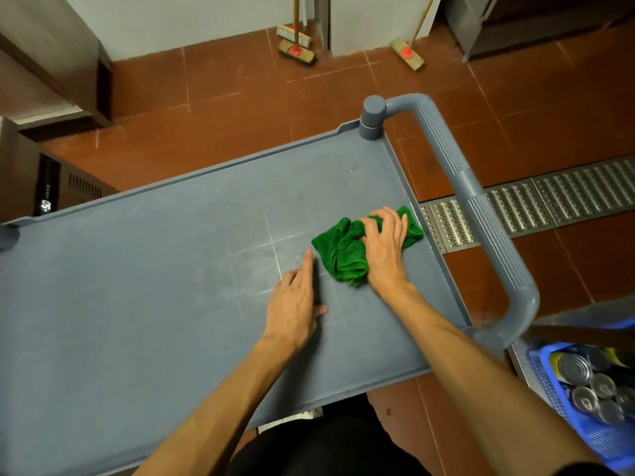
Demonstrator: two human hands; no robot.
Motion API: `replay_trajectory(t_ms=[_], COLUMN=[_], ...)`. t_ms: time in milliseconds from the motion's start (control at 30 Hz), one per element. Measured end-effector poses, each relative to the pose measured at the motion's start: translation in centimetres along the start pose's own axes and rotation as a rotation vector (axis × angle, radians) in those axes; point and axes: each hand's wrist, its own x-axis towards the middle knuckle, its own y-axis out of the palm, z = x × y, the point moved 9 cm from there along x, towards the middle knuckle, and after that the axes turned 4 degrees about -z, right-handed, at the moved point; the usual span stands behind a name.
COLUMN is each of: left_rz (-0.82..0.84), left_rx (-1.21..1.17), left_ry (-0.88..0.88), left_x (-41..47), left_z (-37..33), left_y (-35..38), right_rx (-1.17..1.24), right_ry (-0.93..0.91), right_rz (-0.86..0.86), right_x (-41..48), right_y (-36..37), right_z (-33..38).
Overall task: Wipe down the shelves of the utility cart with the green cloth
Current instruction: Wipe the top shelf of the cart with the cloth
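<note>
The right hand (pixel 385 243) grips the bunched green cloth (pixel 342 257), fingers curled over its nubby folds, on the top shelf (pixel 137 286) of the utility cart near its ribbed handle (pixel 481 214). The left hand (pixel 295 304) lies flat beside it on scuffed grey plastic. A steel unit's display (pixel 46 206) seems to read "05".

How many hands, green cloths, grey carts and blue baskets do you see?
Hands: 2, left hand and right hand
Green cloth: 1
Grey cart: 1
Blue basket: 1
Total: 5
</note>
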Motion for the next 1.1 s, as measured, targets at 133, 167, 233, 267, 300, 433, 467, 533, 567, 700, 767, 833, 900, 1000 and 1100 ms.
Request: replay_trajectory(t_ms=[133, 167, 233, 267, 300, 433, 467, 533, 567, 700, 767, 833, 900, 1000, 1100], left_rz=[-0.009, -0.022, -0.046, -0.053, -0.058, -0.062, -0.067, -0.071, -0.074, -0.062, -0.056, -0.054, -0.05, -0.05, -0.047], left_rx=[-0.001, -0.001, 0.006, 0.013, 0.026, 0.054, 0.056, 0.065, 0.072, 0.09, 0.102, 0.106, 0.105, 0.116, 0.126], left_ry=[0.022, 0.043, 0.081, 0.089, 0.095, 0.112, 0.114, 0.107, 0.101, 0.103, 0.106, 0.107, 0.101, 0.089, 0.08], left_x=[-0.1, -0.1, 0.0, 0.0, 0.1, 0.3, 0.2, 0.4, 0.4, 0.7, 0.7, 0.6, 0.5, 0.4, 0.3], left_z=[-0.2, -0.3, -0.3, -0.2, -0.1, -0.1, -0.2, -0.3, -0.3, -0.5, -0.4, -0.5, -0.5, -0.6, -0.7], left_y=[-0.2, -0.3, -0.1, 0.0, 0.1, 0.4, 0.3, 0.2, 0.1, -0.1, -0.1, -0.1, -0.2, -0.2, -0.4], right_rx=[0.006, 0.005, 0.002, 0.003, 0.006, 0.012, 0.011, 0.016, 0.019, 0.022, 0.017, 0.009, 0.001, 0.017, 0.039], right_ry=[-0.044, -0.058, -0.095, -0.115, -0.131, -0.149, -0.148, -0.144, -0.14, -0.107, -0.092, -0.077, -0.067, -0.046, -0.029], right_rz=[0.023, 0.027, 0.043, 0.051, 0.054, 0.08, 0.086, 0.09, 0.097, 0.14, 0.157, 0.178, 0.196, 0.219, 0.225], right_x=[3.6, 4.5, 6.2, 7.1, 8.0, 11.3, 12.1, 13.8, 14.6, 16.4, 16.6, 16.3, 15.9, 15.0, 13.3], right_y=[1.4, 1.7, 2.4, 2.7, 3.0, 4.5, 4.8, 5.5, 5.7, 6.7, 6.8, 6.7, 6.5, 6.0, 5.0], right_z=[0.5, 0.6, 1.1, 1.3, 1.5, 2.0, 2.1, 2.4, 2.6, 3.0, 2.9, 2.8, 2.6, 2.4, 2.0])
